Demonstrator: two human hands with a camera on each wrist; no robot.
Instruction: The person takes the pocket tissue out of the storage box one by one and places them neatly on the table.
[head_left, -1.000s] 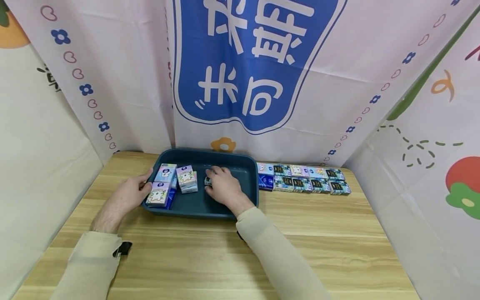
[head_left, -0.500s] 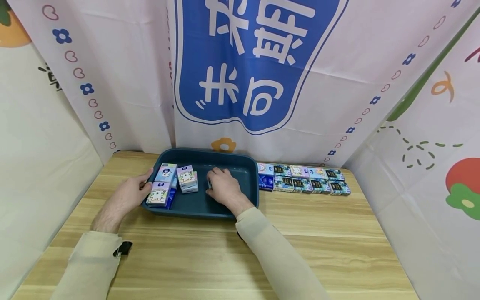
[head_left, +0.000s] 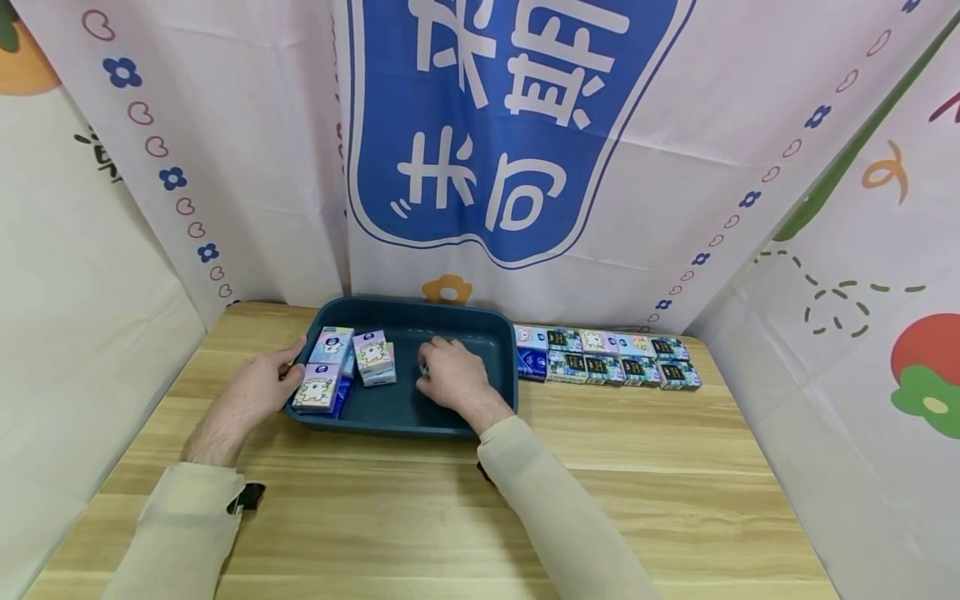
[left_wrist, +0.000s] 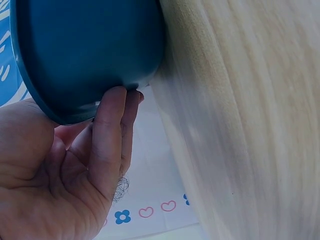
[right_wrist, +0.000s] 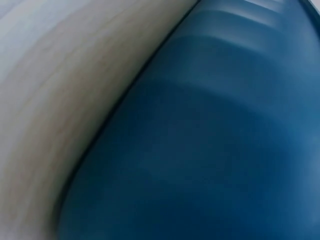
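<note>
A dark teal plastic tray (head_left: 405,422) stands near the table's back edge. My left hand (head_left: 258,387) holds its left end; in the left wrist view the thumb side is over the rim (left_wrist: 37,102) and the fingers (left_wrist: 107,135) lie along the outer wall. My right hand (head_left: 453,375) is down inside the tray, right of centre, fingers bent over a small pocket tissue pack (head_left: 424,369) that is mostly hidden. Left in the tray are stacked tissue packs (head_left: 315,390), with another small stack (head_left: 373,358) beside them. The right wrist view shows only the blurred tray wall (right_wrist: 200,150) and table.
Two rows of pocket tissue packs (head_left: 592,367) lie right of the tray, with a dark blue pack (head_left: 532,364) against its right end. A printed cloth (head_left: 420,271) hangs directly behind the table (head_left: 420,517), and pale cloths flank both sides.
My right hand has shifted slightly right inside the tray, and less of the pack under its fingers shows. The left hand and the tray have stayed put.
</note>
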